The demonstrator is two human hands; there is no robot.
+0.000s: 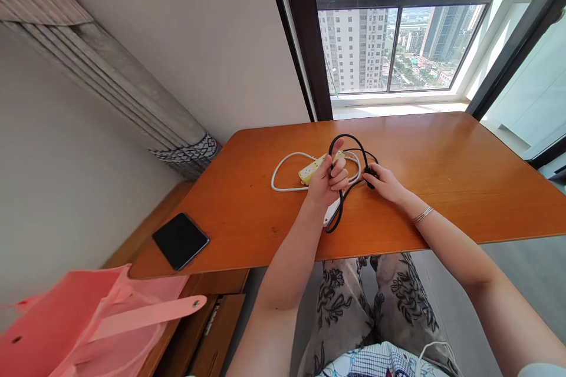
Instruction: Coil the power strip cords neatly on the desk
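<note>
At table (442,177) ctr, left hand (328,181) clamps looped black cable (368,175); right hand (385,184), at its 3 o'clock, pinches the cable's end.

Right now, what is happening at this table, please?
A person sits at an orange wooden table and handles a black cable with both bare hands. The left hand holds a loop of it raised above the tabletop, and the right hand pinches another part low, near the surface. Just behind the hands lies a yellow power strip with its white cord in a loose loop. A dark phone rests near the table's left corner, and a pink bag is below it.
</note>
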